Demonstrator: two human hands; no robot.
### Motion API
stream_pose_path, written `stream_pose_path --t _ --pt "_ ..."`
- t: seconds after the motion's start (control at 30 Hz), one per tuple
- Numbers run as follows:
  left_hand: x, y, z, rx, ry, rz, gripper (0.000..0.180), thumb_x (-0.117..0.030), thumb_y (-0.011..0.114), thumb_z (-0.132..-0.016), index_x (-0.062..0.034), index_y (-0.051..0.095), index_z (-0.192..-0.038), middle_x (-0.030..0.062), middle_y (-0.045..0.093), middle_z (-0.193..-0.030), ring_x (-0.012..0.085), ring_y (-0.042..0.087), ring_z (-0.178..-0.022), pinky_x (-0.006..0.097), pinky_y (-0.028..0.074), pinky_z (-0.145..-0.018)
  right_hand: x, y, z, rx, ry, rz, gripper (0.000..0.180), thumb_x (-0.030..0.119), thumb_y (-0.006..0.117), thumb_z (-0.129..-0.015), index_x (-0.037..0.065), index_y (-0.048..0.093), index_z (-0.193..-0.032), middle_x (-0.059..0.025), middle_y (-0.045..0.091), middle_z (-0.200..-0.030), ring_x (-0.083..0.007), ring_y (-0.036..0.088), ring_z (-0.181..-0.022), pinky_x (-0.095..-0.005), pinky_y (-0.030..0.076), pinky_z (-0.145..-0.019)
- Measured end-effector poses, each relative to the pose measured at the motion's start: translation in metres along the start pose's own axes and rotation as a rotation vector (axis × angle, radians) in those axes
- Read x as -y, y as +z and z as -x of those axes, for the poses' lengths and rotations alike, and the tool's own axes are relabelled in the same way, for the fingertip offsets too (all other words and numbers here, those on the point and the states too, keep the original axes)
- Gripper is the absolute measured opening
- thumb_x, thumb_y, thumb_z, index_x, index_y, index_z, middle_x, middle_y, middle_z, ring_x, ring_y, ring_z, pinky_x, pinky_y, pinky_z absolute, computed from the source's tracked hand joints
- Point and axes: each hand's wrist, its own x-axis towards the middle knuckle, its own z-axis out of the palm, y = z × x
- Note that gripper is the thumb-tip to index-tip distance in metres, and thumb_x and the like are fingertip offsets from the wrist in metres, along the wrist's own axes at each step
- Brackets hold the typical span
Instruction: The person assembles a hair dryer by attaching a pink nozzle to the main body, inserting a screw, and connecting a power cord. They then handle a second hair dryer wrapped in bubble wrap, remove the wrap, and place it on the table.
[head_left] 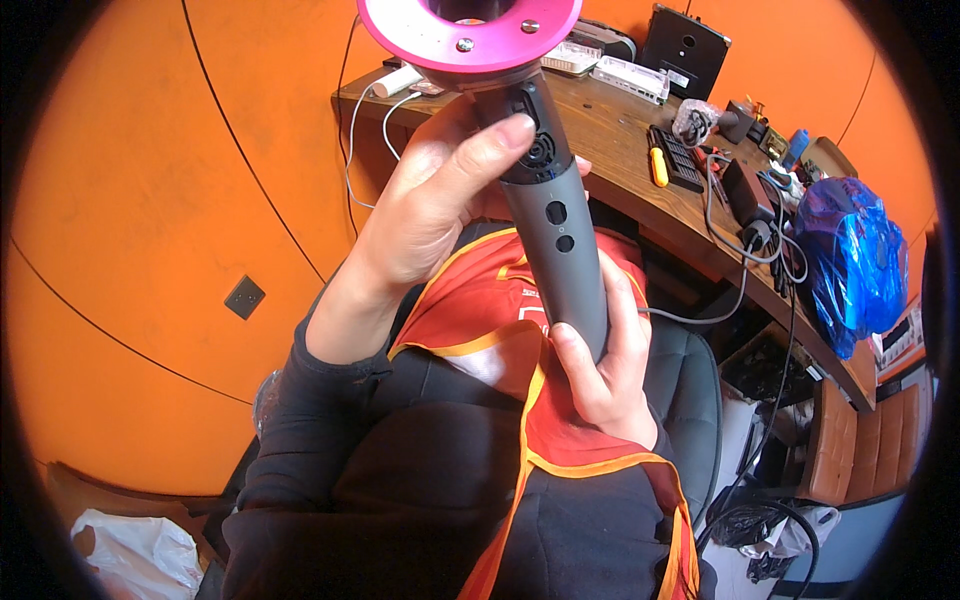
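Note:
A hair dryer with a grey handle (567, 262) and a pink ring head (480, 50) is held up over my lap, the head pointing away from me. My left hand (425, 190) wraps round the top of the handle, its thumb pressed on the black inner section (540, 140) below the head. Around the lower end of the handle is my right hand (612, 365), thumb in front and fingers along the right side. Two dark oval openings show on the grey sleeve. A red apron (480, 290) with yellow edging lies beneath.
A wooden desk (600, 120) runs along the far side, bearing a yellow-handled screwdriver (658, 167), a black bit case (677, 160), cables and white devices (630, 78). A blue plastic bag (850, 260) sits at its right end. A brown chair (860, 445) stands at right, a white bag (140, 555) lower left.

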Motion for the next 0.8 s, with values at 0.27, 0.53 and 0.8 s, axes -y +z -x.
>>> stream_pose_path --t 0.27,0.53,0.8 --pt "0.0003 -0.0004 -0.0023 0.027 0.045 -0.097 0.047 -0.031 0.057 -0.087 0.0012 0.037 -0.114 0.0273 0.06 -0.101 0.0339 0.064 -0.089 0.041 0.055 -0.074 -0.0005 0.0001 0.0009 0.001 0.028 -0.003 0.056 0.009 0.063 -0.078 -0.006 0.037 -0.126 -0.0213 0.059 -0.105 -0.0292 0.063 -0.092 -0.0325 0.048 -0.08" --pt "-0.0029 -0.0019 -0.003 0.032 -0.014 -0.017 0.036 -0.016 0.061 -0.086 0.003 0.042 -0.109 0.0154 0.059 -0.094 0.0222 0.063 -0.089 0.034 0.054 -0.076 0.0007 0.0007 0.0007 0.001 0.037 -0.01 0.056 0.009 0.063 -0.079 -0.006 0.037 -0.126 -0.0214 0.059 -0.106 -0.0297 0.062 -0.093 -0.0331 0.048 -0.08" --pt "0.0021 -0.0029 -0.0018 0.003 0.023 0.01 0.032 -0.013 0.058 -0.086 0.004 0.043 -0.108 0.0163 0.061 -0.092 0.0234 0.064 -0.085 0.034 0.053 -0.076 -0.0006 0.0022 -0.0008 0.011 0.036 0.002 0.057 0.012 0.062 -0.079 -0.006 0.037 -0.126 -0.024 0.057 -0.108 -0.0327 0.061 -0.097 -0.0354 0.047 -0.082"
